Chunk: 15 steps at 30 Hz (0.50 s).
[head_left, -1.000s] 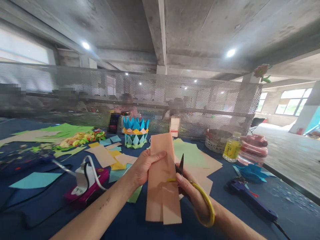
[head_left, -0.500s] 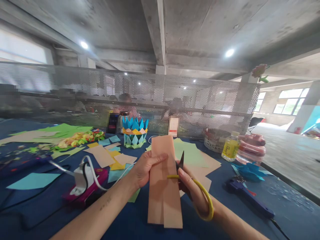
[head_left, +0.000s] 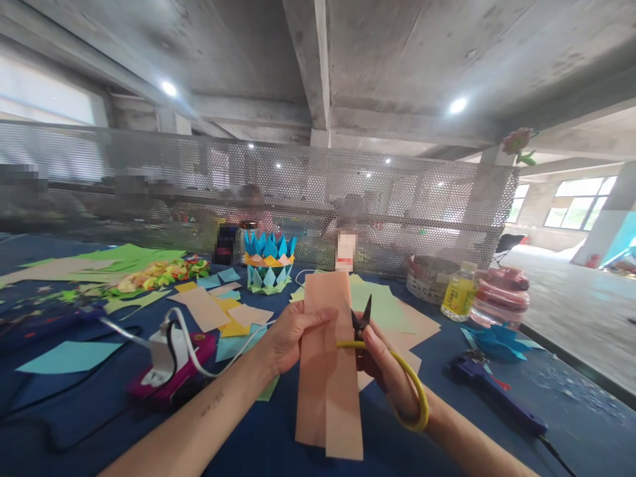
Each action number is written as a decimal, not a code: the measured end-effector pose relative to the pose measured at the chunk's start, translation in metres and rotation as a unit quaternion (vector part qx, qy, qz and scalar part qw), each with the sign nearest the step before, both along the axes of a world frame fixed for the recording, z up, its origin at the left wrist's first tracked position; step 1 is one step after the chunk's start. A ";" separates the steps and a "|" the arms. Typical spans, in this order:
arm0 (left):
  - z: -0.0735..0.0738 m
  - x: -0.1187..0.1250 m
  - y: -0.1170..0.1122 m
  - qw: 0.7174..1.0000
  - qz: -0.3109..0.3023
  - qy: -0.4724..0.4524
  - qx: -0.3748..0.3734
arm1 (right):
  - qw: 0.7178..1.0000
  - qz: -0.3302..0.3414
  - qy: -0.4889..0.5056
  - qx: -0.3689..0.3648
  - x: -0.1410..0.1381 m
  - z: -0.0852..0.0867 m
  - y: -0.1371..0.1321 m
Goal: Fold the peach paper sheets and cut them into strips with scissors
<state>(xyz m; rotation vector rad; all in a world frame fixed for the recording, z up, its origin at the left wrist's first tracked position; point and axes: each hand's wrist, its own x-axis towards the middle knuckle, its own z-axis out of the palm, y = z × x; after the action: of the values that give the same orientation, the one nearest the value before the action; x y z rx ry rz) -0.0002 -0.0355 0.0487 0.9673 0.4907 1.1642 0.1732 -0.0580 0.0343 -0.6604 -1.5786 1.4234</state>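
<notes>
My left hand [head_left: 293, 334] is closed on a folded strip of peach-coloured paper [head_left: 342, 411], its thumb pressed flat across the front. The strip stands upright above the table, with a fold or overlap line running down its length. In my right hand [head_left: 385, 368] is a pair of scissors [head_left: 365, 318] with yellow handles and dark blades. The blades are parted and point upward, just right of the paper's edge. One yellow loop lies in front of the paper, the other around the right hand. The right fingers behind the paper are partly hidden.
A blue, orange and green folded-paper basket [head_left: 269, 265] stands behind. Left are loose paper sheets [head_left: 199, 308] and a magenta power strip [head_left: 199, 354] with cables. Right are a yellow-labelled bottle [head_left: 460, 291], a pink jar [head_left: 499, 298], a blue paper flower [head_left: 501, 341] and a glue gun [head_left: 497, 394].
The scissors have shifted slightly right and up, and their blades look wider apart. The peach paper stays in my left hand, nearly in the same place.
</notes>
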 end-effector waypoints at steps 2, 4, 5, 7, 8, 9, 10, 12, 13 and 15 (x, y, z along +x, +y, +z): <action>0.000 -0.001 0.001 1.000 0.005 -0.001 0.001 | 1.000 -0.011 0.014 -0.002 0.000 -0.001 0.001; 0.000 -0.002 0.001 1.000 0.006 -0.002 0.001 | 0.999 -0.018 0.025 -0.005 0.000 -0.001 0.001; 0.000 -0.001 0.001 1.000 0.005 -0.002 -0.001 | 0.999 -0.017 0.028 -0.006 0.000 -0.002 0.001; -0.001 0.000 0.000 1.000 -0.001 0.001 -0.008 | 1.000 -0.006 0.026 -0.004 0.000 -0.002 0.001; -0.001 0.001 0.000 1.000 -0.002 0.004 -0.012 | 1.000 -0.001 0.024 -0.002 0.001 -0.002 0.001; -0.001 0.002 -0.001 1.000 -0.002 0.008 -0.016 | 1.000 0.004 0.021 0.000 0.001 -0.001 0.002; -0.001 0.003 -0.002 1.000 0.001 0.011 -0.021 | 1.000 0.008 0.019 0.005 0.001 -0.001 0.002; 0.000 0.004 -0.004 1.000 0.004 0.014 -0.028 | 1.000 0.012 0.020 0.015 0.002 -0.001 0.003; 0.001 0.004 -0.005 0.999 0.003 0.014 -0.029 | 0.999 0.012 0.023 0.020 0.003 -0.001 0.003; 0.003 0.003 -0.006 1.000 -0.001 0.014 -0.028 | 0.999 0.005 0.030 0.026 0.003 -0.001 0.004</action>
<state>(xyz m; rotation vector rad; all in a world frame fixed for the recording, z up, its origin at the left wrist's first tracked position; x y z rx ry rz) 0.0032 -0.0412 0.0515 0.9370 0.5422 1.1302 0.1762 -0.0543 0.0333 -0.5750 -1.5687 1.3926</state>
